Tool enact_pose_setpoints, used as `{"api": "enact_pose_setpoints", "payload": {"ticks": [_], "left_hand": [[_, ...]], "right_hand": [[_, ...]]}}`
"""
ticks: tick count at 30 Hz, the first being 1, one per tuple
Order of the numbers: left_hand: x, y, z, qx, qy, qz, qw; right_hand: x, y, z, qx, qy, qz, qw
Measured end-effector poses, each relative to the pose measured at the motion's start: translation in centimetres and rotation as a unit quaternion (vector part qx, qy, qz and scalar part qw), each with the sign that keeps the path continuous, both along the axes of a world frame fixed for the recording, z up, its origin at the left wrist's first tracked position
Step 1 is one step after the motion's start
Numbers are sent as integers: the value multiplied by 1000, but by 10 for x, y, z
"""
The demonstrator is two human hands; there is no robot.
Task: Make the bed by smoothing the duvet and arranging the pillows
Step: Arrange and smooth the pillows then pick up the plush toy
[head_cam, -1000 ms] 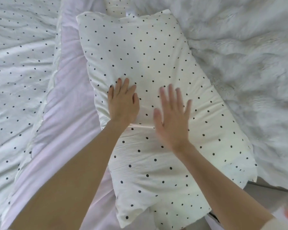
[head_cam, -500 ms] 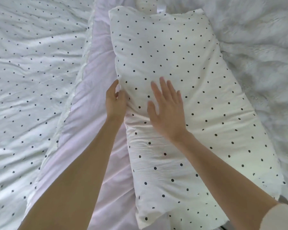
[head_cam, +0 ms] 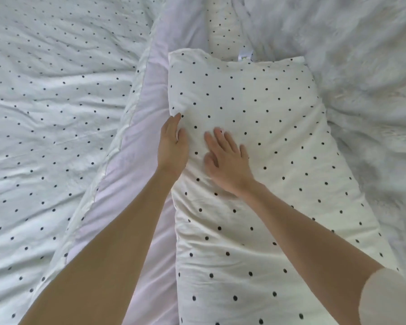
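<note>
The left hand lay flat, fingers together, against the long left edge of the white black-dotted pillow; the right hand pressed spread on top, with pale pink sheet bare alongside.

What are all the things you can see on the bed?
Pillow: one, cream with black dots, middle, under both hands.
Second pillow: one, same dotted cloth, behind the first, mostly hidden.
Duvet: one, white with black dots, wrinkled, left side.
Pink sheet: one, pale pink strip between duvet and pillow.
Fluffy blanket: one, white, right side.
Left hand: against the pillow's left edge.
Right hand: flat on the pillow, fingers spread.
</note>
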State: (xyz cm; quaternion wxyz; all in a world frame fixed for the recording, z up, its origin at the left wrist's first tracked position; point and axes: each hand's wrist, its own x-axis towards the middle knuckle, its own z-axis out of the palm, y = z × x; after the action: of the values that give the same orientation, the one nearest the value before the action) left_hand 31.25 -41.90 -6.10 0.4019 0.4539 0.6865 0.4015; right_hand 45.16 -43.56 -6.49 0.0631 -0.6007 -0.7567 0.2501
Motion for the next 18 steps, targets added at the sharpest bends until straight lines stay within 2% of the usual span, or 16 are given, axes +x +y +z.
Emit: {"api": "enact_pose_setpoints", "payload": {"ticks": [2,3,5,7,8,10,12,13,15,17,18], "left_hand": [[1,21,-3,11,34,-9,999],[2,29,-2,14,47,-14,999],[9,51,-4,27,93,-11,995],[18,71,-4,13,169,11,985],[23,80,-3,0,209,18,978],[31,101,-2,-19,285,9,958],[44,121,-1,2,370,-15,929],[52,132,-2,22,414,-26,910],[68,148,-9,31,485,-62,872],[78,159,-23,-15,533,-110,839],[79,166,-29,-39,538,-115,834]], "right_hand": [[6,38,4,134,31,-63,989],[10,56,9,163,35,-103,981],[14,81,4,90,16,-108,990],[15,80,-13,-42,-49,-43,997],[19,82,-15,-47,-46,-24,998],[34,108,-6,68,-14,-27,997],[53,146,7,189,-13,-100,977],[64,165,9,201,-25,-127,971],[75,178,-5,100,-92,-112,984],[82,175,-29,-34,-154,-55,986],[87,183,-34,-35,-148,-44,987]]}}
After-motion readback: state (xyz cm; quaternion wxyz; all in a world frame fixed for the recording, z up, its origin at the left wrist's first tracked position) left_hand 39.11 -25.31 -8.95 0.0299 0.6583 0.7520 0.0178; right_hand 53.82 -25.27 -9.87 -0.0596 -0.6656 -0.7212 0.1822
